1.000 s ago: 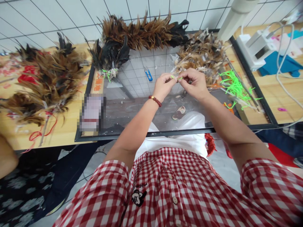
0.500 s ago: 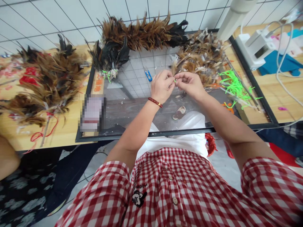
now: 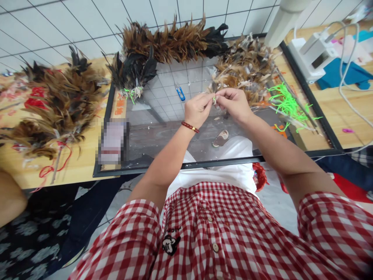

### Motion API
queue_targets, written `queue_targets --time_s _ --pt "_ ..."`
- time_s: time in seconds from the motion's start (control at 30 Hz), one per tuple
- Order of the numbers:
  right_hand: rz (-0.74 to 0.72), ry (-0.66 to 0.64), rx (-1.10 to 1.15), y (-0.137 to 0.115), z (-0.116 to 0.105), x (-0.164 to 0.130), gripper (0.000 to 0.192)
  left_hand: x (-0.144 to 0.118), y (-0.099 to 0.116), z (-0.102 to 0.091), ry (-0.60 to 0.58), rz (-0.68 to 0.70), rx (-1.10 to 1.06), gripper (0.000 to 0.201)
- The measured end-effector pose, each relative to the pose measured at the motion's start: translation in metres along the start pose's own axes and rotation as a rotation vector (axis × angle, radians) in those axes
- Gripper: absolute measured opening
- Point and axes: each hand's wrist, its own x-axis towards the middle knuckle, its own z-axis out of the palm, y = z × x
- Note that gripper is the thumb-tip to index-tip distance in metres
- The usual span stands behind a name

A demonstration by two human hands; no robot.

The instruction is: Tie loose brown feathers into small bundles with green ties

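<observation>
The left hand [image 3: 198, 111] and right hand [image 3: 235, 105] are tightly pinching a green string [image 3: 215, 100] that is showing between them.

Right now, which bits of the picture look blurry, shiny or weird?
In the head view, the shiny tabletop mirrors the wall lines; also in the head view, blocky squares cover what looks like a phone, the feathers at far left look smeary, and the green bit between the left hand and right hand is too tiny to see clearly.
</observation>
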Motion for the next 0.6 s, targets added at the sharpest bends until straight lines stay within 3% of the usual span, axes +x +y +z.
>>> queue_targets --time_s 0.17,0.4,0.6 --pt "-0.12 0.077 -0.164 -0.002 -0.006 -0.002 0.037 0.003 -0.014 0.005 -0.007 0.046 0.047 0.02" --pt "-0.068 0.084 -0.115 0.002 -0.014 0.004 0.037 0.013 -0.047 0.015 0.108 0.103 0.14 0.024" --pt "-0.12 0.011 -0.144 0.002 -0.008 0.002 0.038 0.01 -0.043 0.013 0.132 0.188 0.16 0.023"
